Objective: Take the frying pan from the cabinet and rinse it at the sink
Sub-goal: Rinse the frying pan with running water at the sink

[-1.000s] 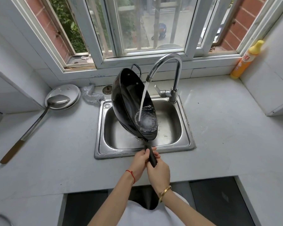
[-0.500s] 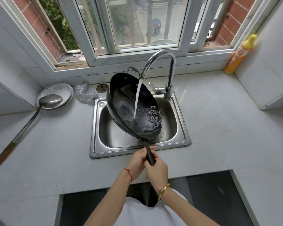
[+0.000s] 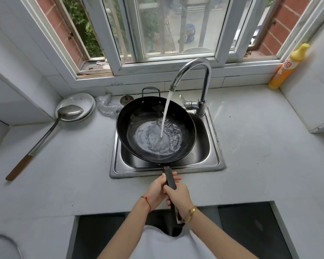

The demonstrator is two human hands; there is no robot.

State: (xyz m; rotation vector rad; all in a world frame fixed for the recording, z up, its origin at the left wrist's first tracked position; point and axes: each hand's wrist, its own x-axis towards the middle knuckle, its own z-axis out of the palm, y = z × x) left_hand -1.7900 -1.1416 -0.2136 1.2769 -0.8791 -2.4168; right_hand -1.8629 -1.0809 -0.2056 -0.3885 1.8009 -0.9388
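Now levelled from its earlier steep tilt, the frying pan sits over the sink at twelve o'clock, both hands clamped on its handle, tap water pooling inside, so rinsing proceeds.

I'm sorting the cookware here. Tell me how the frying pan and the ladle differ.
The frying pan is black, held over the sink by both hands, with tap water pooling inside. The ladle is bare silver metal with a brown handle end, lies untouched on the counter, its bowl resting on a plate. Both have long handles.
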